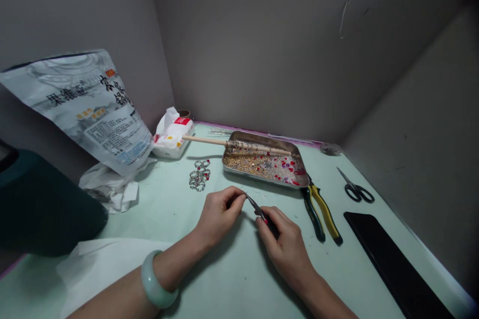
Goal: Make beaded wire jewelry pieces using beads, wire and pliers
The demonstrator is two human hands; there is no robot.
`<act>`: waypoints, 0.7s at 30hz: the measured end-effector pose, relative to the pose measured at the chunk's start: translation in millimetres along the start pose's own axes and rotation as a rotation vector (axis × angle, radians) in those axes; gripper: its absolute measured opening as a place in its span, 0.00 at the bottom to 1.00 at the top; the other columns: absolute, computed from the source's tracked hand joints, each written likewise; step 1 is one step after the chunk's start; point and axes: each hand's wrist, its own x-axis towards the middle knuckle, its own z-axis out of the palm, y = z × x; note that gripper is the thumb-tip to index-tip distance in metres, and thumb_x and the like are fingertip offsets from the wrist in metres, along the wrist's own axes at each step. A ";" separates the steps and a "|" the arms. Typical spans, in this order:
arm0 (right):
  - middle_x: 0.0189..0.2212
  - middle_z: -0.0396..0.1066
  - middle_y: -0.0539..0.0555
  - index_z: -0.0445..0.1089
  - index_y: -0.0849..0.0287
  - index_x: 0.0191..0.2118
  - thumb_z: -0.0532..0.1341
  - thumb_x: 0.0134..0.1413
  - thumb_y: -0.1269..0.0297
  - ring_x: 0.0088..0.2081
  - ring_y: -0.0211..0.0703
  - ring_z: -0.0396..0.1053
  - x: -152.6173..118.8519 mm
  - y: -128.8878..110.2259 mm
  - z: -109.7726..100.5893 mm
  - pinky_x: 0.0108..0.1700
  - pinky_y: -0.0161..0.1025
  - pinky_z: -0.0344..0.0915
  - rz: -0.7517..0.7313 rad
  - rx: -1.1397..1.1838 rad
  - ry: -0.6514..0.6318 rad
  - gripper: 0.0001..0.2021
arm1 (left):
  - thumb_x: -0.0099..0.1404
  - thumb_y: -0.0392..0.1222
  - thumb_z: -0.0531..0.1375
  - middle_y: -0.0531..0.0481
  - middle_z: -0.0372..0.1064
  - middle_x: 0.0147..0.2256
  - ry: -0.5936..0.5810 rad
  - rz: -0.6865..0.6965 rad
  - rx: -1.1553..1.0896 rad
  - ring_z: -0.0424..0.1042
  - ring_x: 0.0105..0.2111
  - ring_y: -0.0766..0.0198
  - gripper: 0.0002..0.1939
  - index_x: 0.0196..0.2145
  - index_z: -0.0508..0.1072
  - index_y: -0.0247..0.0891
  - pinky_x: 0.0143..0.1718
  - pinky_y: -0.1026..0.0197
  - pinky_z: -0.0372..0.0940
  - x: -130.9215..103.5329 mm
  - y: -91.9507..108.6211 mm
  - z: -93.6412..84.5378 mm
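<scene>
My left hand (220, 212), with a pale green bangle (154, 279) on its wrist, is closed in a pinch between thumb and forefinger. What it pinches is too small to make out. Dark pointed tweezers (258, 209) are held in my right hand (286, 241), and their tip touches or nearly touches the left fingertips. Just beyond the hands, a metal tray (258, 178) holds gold, clear and red beads. A wooden stick (209, 140) with wire rings around it lies across the tray. Several wire rings with red beads (199, 175) lie on the table left of the tray.
Yellow and green pliers (322, 209) lie right of the tray, with scissors (355, 189) and a long black object (389, 254) farther right. At the left are a tissue pack (172, 137), a silver pouch (97, 109), a dark green object (45, 204) and white paper (101, 269).
</scene>
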 end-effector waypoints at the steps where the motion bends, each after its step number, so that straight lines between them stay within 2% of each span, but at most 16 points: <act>1: 0.29 0.67 0.52 0.66 0.59 0.38 0.53 0.59 0.66 0.31 0.40 0.65 0.0 -0.4 0.3 0.33 0.35 0.60 -0.002 0.001 0.005 0.06 | 0.62 0.42 0.54 0.55 0.62 0.19 0.003 -0.012 -0.021 0.59 0.21 0.70 0.11 0.28 0.72 0.35 0.25 0.66 0.54 -0.1 1.3 0.0; 7: 0.29 0.67 0.52 0.67 0.60 0.38 0.53 0.59 0.65 0.30 0.40 0.65 0.5 -5.5 3.5 0.33 0.35 0.60 0.047 0.087 0.022 0.07 | 0.60 0.44 0.56 0.55 0.62 0.19 -0.036 -0.133 -0.306 0.58 0.21 0.70 0.11 0.25 0.68 0.35 0.25 0.66 0.54 1.6 9.2 -2.6; 11: 0.28 0.68 0.51 0.68 0.60 0.36 0.53 0.60 0.62 0.29 0.39 0.64 1.1 -9.8 4.8 0.31 0.33 0.60 0.165 0.220 -0.048 0.09 | 0.59 0.47 0.57 0.56 0.60 0.18 -0.144 -0.242 -0.518 0.49 0.16 0.74 0.12 0.26 0.67 0.35 0.19 0.67 0.45 3.8 7.6 -6.6; 13: 0.27 0.67 0.50 0.68 0.60 0.36 0.53 0.60 0.61 0.28 0.39 0.63 1.1 -10.3 4.8 0.31 0.33 0.60 0.185 0.229 -0.066 0.10 | 0.58 0.48 0.58 0.57 0.60 0.18 -0.175 -0.254 -0.528 0.48 0.15 0.75 0.12 0.26 0.67 0.35 0.18 0.67 0.43 4.5 6.2 -8.4; 17: 0.27 0.66 0.50 0.68 0.60 0.36 0.54 0.59 0.60 0.29 0.39 0.62 1.5 -8.4 2.0 0.31 0.34 0.59 0.190 0.217 -0.076 0.10 | 0.58 0.48 0.59 0.56 0.61 0.18 -0.152 -0.271 -0.464 0.49 0.15 0.74 0.13 0.27 0.68 0.34 0.18 0.67 0.43 4.3 6.5 -8.6; 21: 0.26 0.64 0.49 0.68 0.60 0.37 0.54 0.59 0.58 0.29 0.39 0.61 3.2 -7.0 -4.0 0.31 0.33 0.58 0.264 0.268 -0.111 0.11 | 0.57 0.47 0.59 0.57 0.60 0.17 -0.178 -0.313 -0.521 0.48 0.15 0.75 0.12 0.29 0.70 0.33 0.17 0.67 0.41 3.4 7.7 -6.5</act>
